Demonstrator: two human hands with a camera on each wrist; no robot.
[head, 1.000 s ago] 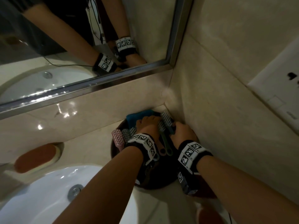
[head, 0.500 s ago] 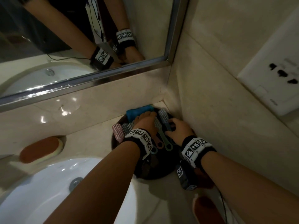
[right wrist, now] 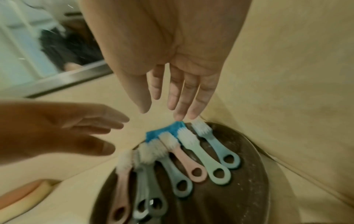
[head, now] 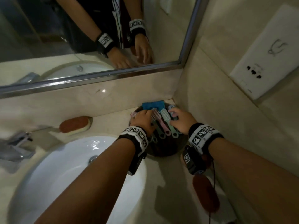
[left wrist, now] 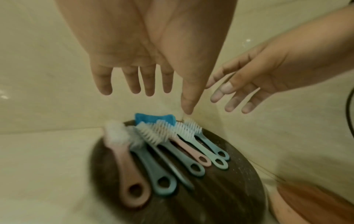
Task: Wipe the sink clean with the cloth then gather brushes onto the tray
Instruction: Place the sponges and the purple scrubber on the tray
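A dark round tray sits in the counter corner. On it several pink, teal and blue brushes lie side by side, handles toward me, and a folded blue cloth lies at its far edge. My left hand hovers over the left brushes and my right hand over the right ones. The wrist views show both hands with straight, spread fingers: the left hand and right hand are above the bristles and hold nothing. The white sink is at lower left.
The tray is wedged against the back wall and right wall. A brown-topped sponge lies behind the sink, another brown sponge lies near the counter's front right. A faucet is at far left, and a mirror hangs above.
Both hands were curled down on the brush heads; now their fingers are straight and lifted off. The brushes lie in a neater row. The head view has pulled back.
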